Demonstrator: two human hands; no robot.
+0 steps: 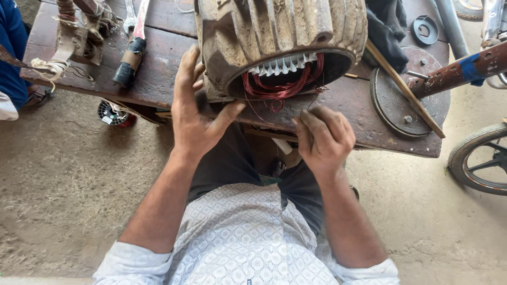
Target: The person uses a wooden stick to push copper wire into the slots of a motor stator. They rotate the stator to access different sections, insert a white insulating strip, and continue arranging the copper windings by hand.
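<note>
While gripped, motor housing (280,42), worn workbench (158,63), dirt floor (63,174)

We are looking down at a packed earth floor (63,174), grey-brown and rough, lying in even daylight without hard shadows. A dark, worn wooden surface (158,68) is crossing the upper part of the view, its planks stained and its edge chipped. At the right, we are seeing part of a spoked wheel with a rubber tyre (478,158) standing on the floor, and a rusty metal bar with a blue band (459,71) reaching over the surface. A round metal plate (393,103) is lying on the planks. No walls or windows are showing.
</note>
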